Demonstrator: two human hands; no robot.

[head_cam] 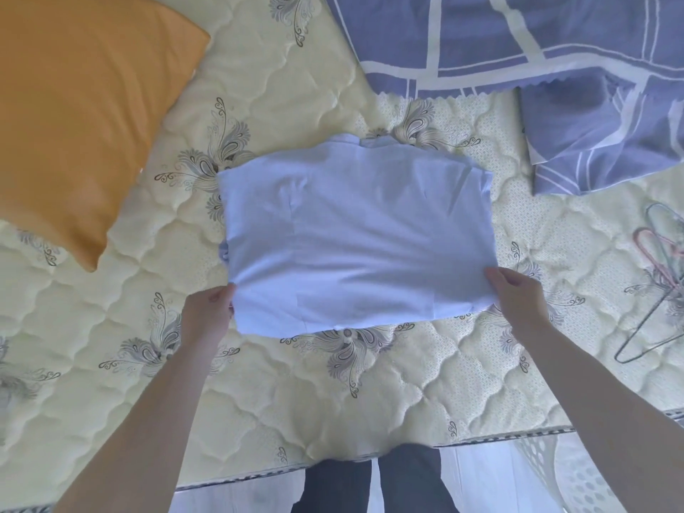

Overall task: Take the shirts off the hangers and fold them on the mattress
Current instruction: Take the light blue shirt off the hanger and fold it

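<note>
A cream quilted mattress [259, 383] with grey floral motifs carries everything. A pale blue folded shirt [355, 238] lies on it, between the hands and stretching away from them. Its near corners are pinched by the left hand [207, 312] and the right hand [518, 294]. An orange pillow [81, 116] rests beyond and outward of the left hand. A blue blanket [518, 42] with white checks lies bunched well beyond the right hand. Thin wire hangers [662, 279] lie heaped outward of the right hand, apart from the shirt.
</note>
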